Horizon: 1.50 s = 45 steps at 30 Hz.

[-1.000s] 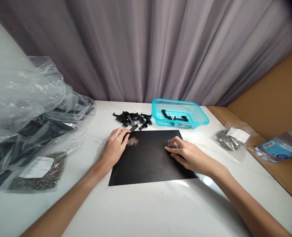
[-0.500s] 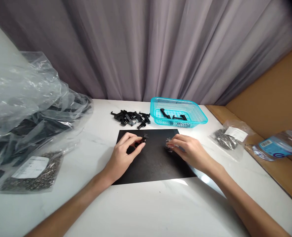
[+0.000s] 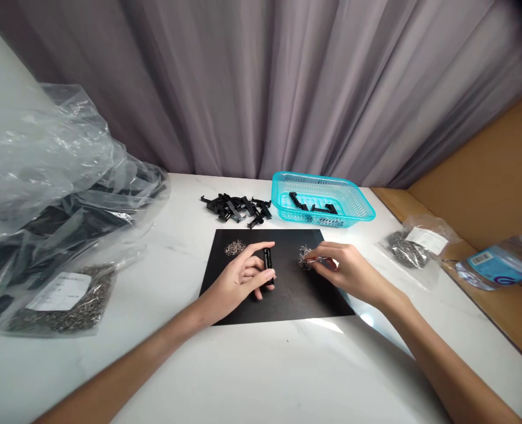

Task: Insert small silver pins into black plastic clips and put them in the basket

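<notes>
My left hand (image 3: 249,274) grips a narrow black plastic part (image 3: 268,259) between thumb and fingers, its long side tipped up over the black mat (image 3: 282,303). The index finger stretches along its top end. My right hand (image 3: 338,265) has its fingertips pinched at a small pile of silvery metal pieces (image 3: 304,257) on the mat's right side; whether a piece is between them is too small to tell. Another small pile of metal pieces (image 3: 234,248) lies on the mat beyond my left hand.
Behind the mat lies a heap of black plastic parts (image 3: 236,209). A turquoise basket (image 3: 366,215) holds several more. Plastic bags of metal pieces lie left (image 3: 77,312) and right (image 3: 406,250). A bottle (image 3: 499,262) lies far right; a large clear bag (image 3: 79,153) fills the left.
My left hand has turned and shifted slightly right, swinging the black part upright and uncovering the left metal pile. My right hand stays at the right pile, fingers still pinched.
</notes>
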Each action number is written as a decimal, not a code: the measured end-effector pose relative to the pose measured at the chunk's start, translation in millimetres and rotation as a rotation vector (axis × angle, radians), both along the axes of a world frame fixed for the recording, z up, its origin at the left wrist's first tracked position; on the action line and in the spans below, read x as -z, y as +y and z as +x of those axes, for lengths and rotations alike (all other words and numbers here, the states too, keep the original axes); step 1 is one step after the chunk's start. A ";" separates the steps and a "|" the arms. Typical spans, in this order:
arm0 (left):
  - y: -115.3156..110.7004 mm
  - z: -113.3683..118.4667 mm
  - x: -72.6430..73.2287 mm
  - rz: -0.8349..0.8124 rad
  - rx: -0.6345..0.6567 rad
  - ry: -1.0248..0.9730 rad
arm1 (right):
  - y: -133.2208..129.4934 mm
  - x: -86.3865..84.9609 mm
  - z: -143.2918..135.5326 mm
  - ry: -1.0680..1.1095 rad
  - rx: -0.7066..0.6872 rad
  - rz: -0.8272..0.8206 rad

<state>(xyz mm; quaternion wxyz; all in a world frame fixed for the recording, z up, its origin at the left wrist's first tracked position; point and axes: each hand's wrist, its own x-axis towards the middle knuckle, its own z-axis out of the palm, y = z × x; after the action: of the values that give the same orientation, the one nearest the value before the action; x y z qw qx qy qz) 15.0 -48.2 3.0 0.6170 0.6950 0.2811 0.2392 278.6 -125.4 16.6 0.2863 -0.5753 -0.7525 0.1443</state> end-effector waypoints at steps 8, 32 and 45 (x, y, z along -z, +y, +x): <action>0.7 -0.8 2.8 0.034 0.001 0.006 | -0.2 -3.4 -4.1 0.105 -0.010 -0.036; 1.8 -2.7 3.8 0.130 -0.006 0.036 | -0.8 2.1 -11.4 0.221 0.030 -0.145; -0.3 -3.3 6.3 -0.028 0.040 0.015 | -3.3 1.9 -16.2 0.389 0.038 -0.239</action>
<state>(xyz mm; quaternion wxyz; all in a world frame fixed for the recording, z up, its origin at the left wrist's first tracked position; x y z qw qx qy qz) 11.7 -48.5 -3.4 0.6293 0.6936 0.2749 0.2177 262.4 -128.7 14.7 0.3583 -0.5806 -0.6498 0.3351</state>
